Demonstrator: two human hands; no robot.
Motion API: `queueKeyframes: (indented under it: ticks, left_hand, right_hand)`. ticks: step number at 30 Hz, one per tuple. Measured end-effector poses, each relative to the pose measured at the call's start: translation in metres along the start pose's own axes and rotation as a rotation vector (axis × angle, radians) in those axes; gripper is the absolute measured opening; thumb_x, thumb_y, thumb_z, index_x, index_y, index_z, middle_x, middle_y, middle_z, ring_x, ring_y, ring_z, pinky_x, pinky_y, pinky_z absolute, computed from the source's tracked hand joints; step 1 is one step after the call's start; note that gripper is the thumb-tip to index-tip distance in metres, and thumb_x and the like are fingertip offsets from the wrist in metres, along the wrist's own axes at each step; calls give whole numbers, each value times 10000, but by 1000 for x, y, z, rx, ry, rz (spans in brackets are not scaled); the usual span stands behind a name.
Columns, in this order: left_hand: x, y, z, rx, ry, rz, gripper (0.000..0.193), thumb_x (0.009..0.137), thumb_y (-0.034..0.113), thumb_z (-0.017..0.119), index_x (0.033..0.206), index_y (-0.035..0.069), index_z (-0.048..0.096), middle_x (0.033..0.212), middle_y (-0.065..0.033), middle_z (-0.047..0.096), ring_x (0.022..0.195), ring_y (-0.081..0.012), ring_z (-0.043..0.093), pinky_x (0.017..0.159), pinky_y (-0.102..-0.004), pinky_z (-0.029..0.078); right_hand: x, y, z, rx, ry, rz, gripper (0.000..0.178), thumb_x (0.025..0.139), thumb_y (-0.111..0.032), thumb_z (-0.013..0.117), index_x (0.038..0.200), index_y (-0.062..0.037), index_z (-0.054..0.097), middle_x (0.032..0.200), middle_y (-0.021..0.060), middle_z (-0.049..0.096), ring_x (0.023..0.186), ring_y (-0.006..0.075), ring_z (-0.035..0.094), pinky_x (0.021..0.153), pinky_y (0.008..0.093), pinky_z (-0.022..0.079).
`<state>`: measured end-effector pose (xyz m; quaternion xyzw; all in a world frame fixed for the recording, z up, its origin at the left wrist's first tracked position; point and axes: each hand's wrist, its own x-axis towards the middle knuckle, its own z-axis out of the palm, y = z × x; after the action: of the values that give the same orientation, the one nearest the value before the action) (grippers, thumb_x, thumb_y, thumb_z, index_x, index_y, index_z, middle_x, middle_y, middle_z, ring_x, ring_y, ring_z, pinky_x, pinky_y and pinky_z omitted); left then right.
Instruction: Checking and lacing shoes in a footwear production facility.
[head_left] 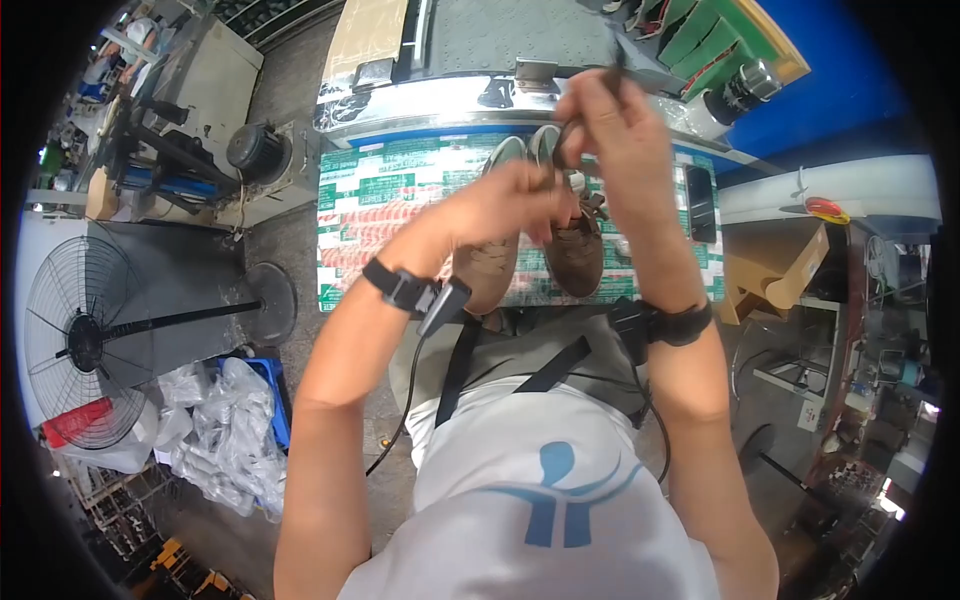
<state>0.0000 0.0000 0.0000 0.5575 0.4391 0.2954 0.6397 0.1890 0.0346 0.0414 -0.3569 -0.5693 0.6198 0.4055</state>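
Left hand [515, 195]: closed over the top of the right-hand brown shoe [575, 245], fingers bent at its laces.
Right hand [610, 120]: raised above the shoes, pinching a dark lace [612, 68] pulled upward.
Shoes: a pair, the lighter brown shoe [490, 255] just beside the darker one, toes toward the person.
Work surface: a table [370, 200] covered in green, white and red printed sheets.
Phone [700, 203]: dark, lying flat at the table's right edge.
Wrists: black bands with cables on both.
Floor left: a standing fan [85, 335], clear plastic bags [225, 425].

The left hand [515, 195] covers the middle of the shoes [540, 240]. At twelve o'clock, the right hand [610, 120] is motion-blurred; what it pinches is unclear.
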Motion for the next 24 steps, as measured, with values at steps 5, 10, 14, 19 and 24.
queueKeyframes:
  ticks: [5,10,14,19,24]
  left_hand:
    - [38,18,-71,10,318,218,355,1158,407,608,1131,90,766,1081,-48,782,876,-106,722,866,-316,616]
    - [64,-65,-66,508,212,374,228,1074,186,609,1120,41,778,1042,-133,811,969,-315,755,939,-440,593]
    - [70,-97,-48,655,238,388,203,984,103,622,1101,52,779,1095,-176,783,1044,-405,714,972,-495,565]
    - [52,-99,-22,827,543,338,147,991,127,688,1129,91,723,1066,-122,730,1134,-375,662,941,-505,558]
    - [24,-96,-40,958,737,139,168,1035,191,615,1123,107,730,1074,-114,755,1162,-368,685,937,-500,570]
  right_hand:
    - [-30,50,-102,-660,404,-238,382,1055,-114,685,1425,-22,665,1323,118,737,938,169,721,842,320,593]
    - [-130,156,-149,-1258,23,-121,640,853,-32,766,1476,-117,651,1470,261,604,1334,454,589,1150,538,459]
    - [-133,164,-136,-1523,42,-119,673,782,-44,810,1433,-158,681,1433,249,610,1374,444,563,1197,526,405]
    - [-105,178,-155,-1348,102,63,520,761,-85,838,1264,-124,714,1238,191,649,1195,424,635,1049,526,512]
    - [-129,189,-180,-780,294,163,341,876,-58,750,1210,-70,682,1166,158,663,1006,267,690,853,424,572]
